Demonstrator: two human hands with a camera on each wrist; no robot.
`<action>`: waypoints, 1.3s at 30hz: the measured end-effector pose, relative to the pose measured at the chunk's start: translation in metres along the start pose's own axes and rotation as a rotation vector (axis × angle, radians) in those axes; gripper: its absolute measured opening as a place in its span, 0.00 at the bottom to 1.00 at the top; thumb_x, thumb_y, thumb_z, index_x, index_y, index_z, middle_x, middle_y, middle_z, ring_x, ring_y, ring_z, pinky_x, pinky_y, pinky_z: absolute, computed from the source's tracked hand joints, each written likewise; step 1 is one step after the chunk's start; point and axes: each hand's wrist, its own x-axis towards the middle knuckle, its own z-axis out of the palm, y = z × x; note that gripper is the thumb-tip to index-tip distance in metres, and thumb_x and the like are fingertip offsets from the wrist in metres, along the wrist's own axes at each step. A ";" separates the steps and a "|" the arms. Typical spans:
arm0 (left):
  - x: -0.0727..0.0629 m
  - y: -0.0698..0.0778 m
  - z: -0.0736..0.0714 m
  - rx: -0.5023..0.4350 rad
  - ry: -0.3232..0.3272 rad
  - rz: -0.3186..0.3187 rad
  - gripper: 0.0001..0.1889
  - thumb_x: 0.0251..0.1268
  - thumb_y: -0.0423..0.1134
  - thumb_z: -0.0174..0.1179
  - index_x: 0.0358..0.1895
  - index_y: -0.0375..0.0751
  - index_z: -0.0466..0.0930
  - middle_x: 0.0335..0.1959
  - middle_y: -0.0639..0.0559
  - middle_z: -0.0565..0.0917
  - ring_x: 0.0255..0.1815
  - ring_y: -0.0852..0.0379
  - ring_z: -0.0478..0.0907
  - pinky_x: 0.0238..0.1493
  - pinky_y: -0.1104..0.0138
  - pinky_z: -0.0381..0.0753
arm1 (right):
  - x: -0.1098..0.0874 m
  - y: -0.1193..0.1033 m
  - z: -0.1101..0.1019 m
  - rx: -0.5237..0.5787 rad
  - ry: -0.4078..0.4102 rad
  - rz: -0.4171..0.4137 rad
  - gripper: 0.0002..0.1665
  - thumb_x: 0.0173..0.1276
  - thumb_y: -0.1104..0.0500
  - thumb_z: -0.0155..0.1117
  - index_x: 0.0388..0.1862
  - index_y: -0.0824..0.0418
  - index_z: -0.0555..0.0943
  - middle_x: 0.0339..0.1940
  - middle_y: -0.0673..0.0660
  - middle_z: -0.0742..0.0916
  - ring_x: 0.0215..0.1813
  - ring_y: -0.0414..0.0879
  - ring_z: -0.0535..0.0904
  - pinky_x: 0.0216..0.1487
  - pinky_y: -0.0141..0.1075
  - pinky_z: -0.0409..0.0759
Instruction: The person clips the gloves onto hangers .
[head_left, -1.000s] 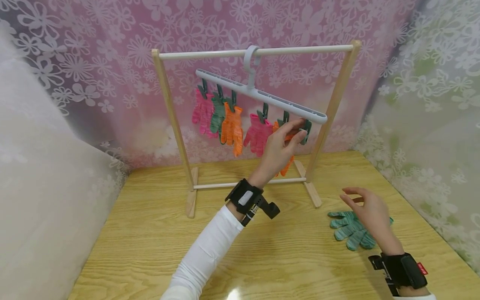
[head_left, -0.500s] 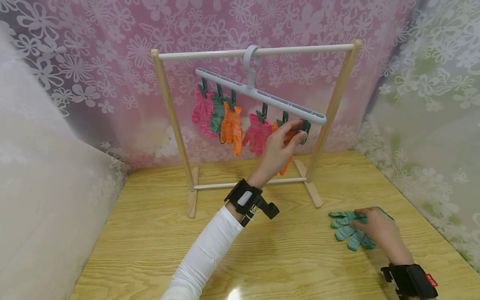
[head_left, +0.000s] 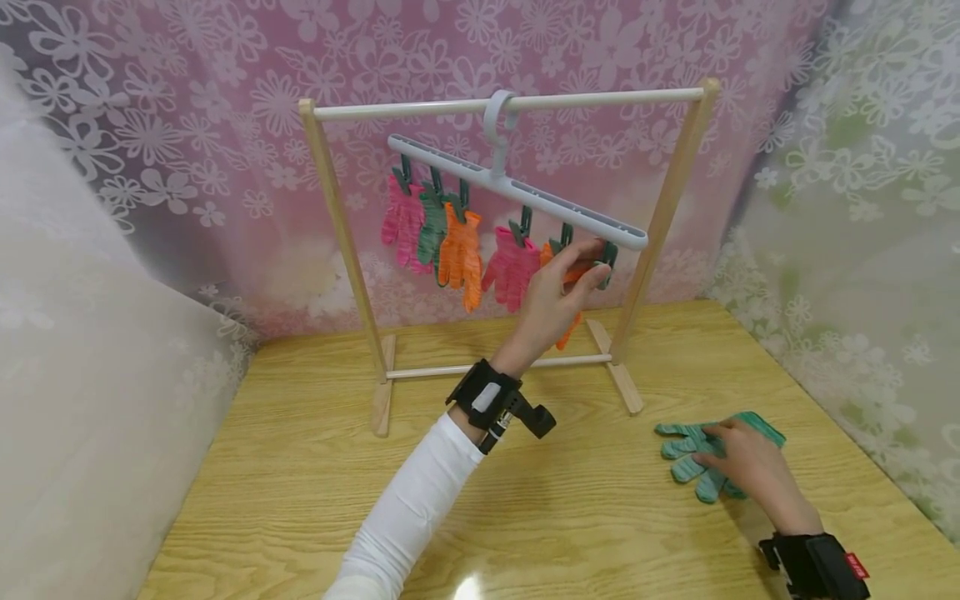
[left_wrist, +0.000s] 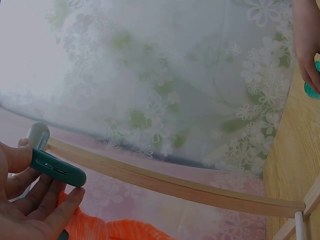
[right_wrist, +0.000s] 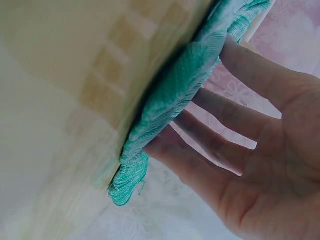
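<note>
My left hand (head_left: 551, 300) pinches a dark green clothespin (left_wrist: 59, 169) at the right end of a pale grey hanger (head_left: 517, 190); no glove shows in that clothespin. Beside it hangs an orange glove (left_wrist: 132, 229), partly hidden by the hand in the head view. Further left on the hanger, clothespins hold a pink glove (head_left: 512, 265), an orange glove (head_left: 460, 250), a green glove (head_left: 432, 233) and another pink glove (head_left: 405, 225). On the table, my right hand (head_left: 757, 467) touches a green striped glove (right_wrist: 185, 85) with its fingertips, the fingers spread and fairly straight.
The hanger hooks over the top bar (head_left: 592, 100) of a wooden rack (head_left: 663, 217), which stands at the back of the wooden table (head_left: 300, 500). The hanger slants, its right end nearer me. Flowered curtains (head_left: 885, 250) enclose the table at the back and sides.
My right hand has come down from above the green glove onto it, and its fingertips now touch the cloth. The left hand stays at the clothespin.
</note>
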 end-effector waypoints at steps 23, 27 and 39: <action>0.000 0.000 -0.001 -0.021 -0.009 -0.020 0.20 0.76 0.33 0.57 0.67 0.31 0.72 0.63 0.39 0.79 0.64 0.50 0.78 0.61 0.72 0.78 | -0.008 -0.011 0.007 0.002 -0.026 -0.167 0.34 0.57 0.53 0.79 0.59 0.70 0.82 0.56 0.72 0.81 0.54 0.70 0.79 0.46 0.57 0.82; 0.000 0.000 -0.001 -0.027 -0.010 -0.024 0.20 0.76 0.33 0.57 0.67 0.31 0.72 0.63 0.39 0.79 0.63 0.50 0.78 0.61 0.72 0.78 | -0.010 -0.018 0.009 -0.016 -0.015 -0.194 0.34 0.56 0.51 0.80 0.58 0.67 0.84 0.56 0.70 0.81 0.54 0.69 0.79 0.43 0.54 0.84; -0.001 0.000 -0.003 -0.015 -0.012 -0.042 0.20 0.77 0.34 0.57 0.67 0.32 0.72 0.64 0.40 0.78 0.63 0.50 0.78 0.61 0.73 0.78 | -0.012 -0.040 0.008 0.000 -0.072 -0.257 0.35 0.54 0.48 0.81 0.58 0.67 0.85 0.54 0.66 0.82 0.52 0.64 0.81 0.43 0.51 0.84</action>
